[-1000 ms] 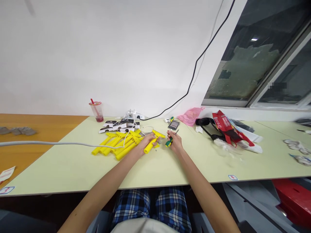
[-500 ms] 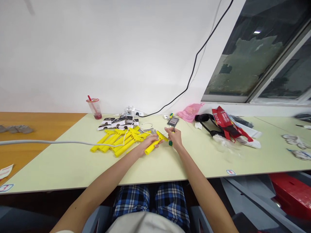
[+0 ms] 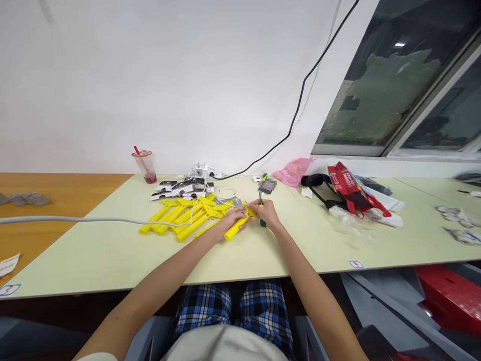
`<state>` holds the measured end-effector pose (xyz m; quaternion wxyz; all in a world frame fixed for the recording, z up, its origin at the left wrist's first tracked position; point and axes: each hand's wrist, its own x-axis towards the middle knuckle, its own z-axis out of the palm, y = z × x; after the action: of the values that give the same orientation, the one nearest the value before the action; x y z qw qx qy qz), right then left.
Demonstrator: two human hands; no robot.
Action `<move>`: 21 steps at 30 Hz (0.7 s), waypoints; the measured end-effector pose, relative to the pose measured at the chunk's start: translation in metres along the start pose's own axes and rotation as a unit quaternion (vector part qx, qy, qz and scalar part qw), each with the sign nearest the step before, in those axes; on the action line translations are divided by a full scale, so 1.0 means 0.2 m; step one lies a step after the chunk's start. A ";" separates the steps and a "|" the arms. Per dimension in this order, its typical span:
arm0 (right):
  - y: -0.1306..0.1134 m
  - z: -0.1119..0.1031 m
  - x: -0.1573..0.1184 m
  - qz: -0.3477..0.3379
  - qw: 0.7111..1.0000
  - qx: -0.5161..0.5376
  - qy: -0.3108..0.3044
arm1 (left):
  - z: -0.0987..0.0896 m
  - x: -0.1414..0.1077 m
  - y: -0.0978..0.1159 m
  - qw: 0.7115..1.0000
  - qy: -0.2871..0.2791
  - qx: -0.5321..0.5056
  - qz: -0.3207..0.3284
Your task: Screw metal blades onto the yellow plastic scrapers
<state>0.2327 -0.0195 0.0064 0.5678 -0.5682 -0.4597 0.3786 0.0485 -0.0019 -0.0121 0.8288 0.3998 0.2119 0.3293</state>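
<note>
Yellow T-shaped handle (image 3: 233, 230) gripped in left hand (image 3: 233, 219), above table (image 3: 240, 260). Right hand (image 3: 266, 211), fingers closed round green-handled screwdriver (image 3: 262, 222), at the handle's head; contact perhaps, view too small. More yellow handles (image 3: 193, 225) piled just left.

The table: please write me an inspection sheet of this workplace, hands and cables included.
Surface: pale green table; no spill seen.
Work things: yellow tool in hand; yellow pile beside it; screwdriver.
Clutter: cup, pink bag, headphones, red bag.
Hands: left hand holds the yellow tool; right hand holds the screwdriver, fingers close to the tool's head.
Cables: black cable runs along the wall; white cable lies across the yellow pile.
Surroundings: wall behind, window at right; other people: nothing seen.
</note>
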 end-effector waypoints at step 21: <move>0.02 -0.03 0.01 0.032 0.998 0.029 -0.044 | -0.01 0.02 -0.02 1.000 -0.015 -0.012 -0.001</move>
<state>0.2389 -0.0201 0.0035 0.5509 -0.5484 -0.4551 0.4343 0.0503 -0.0001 -0.0169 0.8369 0.3942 0.1960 0.3254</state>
